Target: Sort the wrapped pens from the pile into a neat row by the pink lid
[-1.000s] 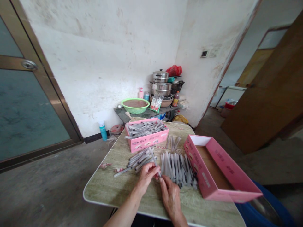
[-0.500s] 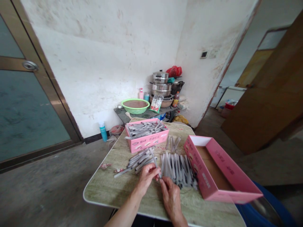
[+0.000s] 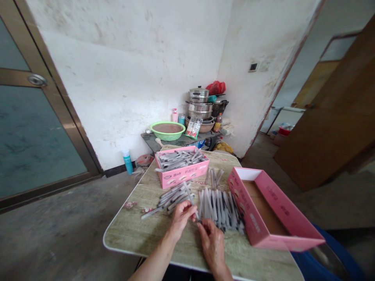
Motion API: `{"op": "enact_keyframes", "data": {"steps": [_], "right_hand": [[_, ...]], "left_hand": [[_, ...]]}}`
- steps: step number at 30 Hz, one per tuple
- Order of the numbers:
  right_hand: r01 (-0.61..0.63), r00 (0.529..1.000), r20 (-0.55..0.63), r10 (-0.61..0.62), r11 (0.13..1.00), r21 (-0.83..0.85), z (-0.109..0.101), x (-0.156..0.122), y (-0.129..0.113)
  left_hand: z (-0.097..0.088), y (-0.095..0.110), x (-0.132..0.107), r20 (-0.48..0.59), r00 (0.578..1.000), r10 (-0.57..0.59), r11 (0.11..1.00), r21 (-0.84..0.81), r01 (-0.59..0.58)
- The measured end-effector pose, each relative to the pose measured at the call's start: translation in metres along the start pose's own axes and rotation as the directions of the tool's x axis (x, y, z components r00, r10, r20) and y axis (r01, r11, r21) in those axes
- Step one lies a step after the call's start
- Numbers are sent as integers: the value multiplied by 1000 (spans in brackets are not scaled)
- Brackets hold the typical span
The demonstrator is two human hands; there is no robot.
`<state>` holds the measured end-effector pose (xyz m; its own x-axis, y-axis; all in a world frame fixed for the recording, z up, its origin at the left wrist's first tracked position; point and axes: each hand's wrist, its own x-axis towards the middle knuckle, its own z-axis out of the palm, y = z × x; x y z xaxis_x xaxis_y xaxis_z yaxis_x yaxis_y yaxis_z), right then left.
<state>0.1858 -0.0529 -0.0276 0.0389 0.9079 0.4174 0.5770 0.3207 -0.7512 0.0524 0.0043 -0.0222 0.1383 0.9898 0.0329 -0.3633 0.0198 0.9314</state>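
Observation:
Between finger and thumb, my left hand (image 3: pixel 182 218) holds a slim, translucent grey pen (image 3: pixel 188 194) that slants up and to the left. My right hand (image 3: pixel 211 240) is closed at the pen's lower end, where its fingertips hide what they pinch. Just beyond my left hand lies a loose pile of similar pens (image 3: pixel 172 198). To the right, a row of pens (image 3: pixel 218 207) lies side by side with dark ends toward me. A few more pens (image 3: pixel 214 177) rest behind that row.
A pink box (image 3: pixel 183 174) heaped with pens stands at the table's far side. Another pink box (image 3: pixel 258 224), its brown bottom showing, sits at the right edge of the table (image 3: pixel 131 230). Behind are a green basin (image 3: pixel 168 136) and stacked pots (image 3: pixel 199 105).
The pen's upper end has tipped very slightly to the left. Both hands keep nearly the same place and grip; the piles and boxes are unchanged.

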Motion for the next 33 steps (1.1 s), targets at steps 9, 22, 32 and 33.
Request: {"op": "enact_keyframes", "data": {"steps": [9,22,32,33], "right_hand": [[-20,997,-78,26,997,73,-3,-3,1],[-51,998,-16,54,989,139,-3,-2,-4],[-51,999,10,50,985,168,-1,-1,-3],[-50,999,13,48,985,164,-1,-1,-3]], "left_hand": [[-2,6,-5,-105,994,36,992,-119,-48],[2,12,-11,46,999,7,998,-69,-4],[4,14,-12,108,994,-12,1000,13,11],[3,14,-12,101,995,-15,1000,5,15]]}}
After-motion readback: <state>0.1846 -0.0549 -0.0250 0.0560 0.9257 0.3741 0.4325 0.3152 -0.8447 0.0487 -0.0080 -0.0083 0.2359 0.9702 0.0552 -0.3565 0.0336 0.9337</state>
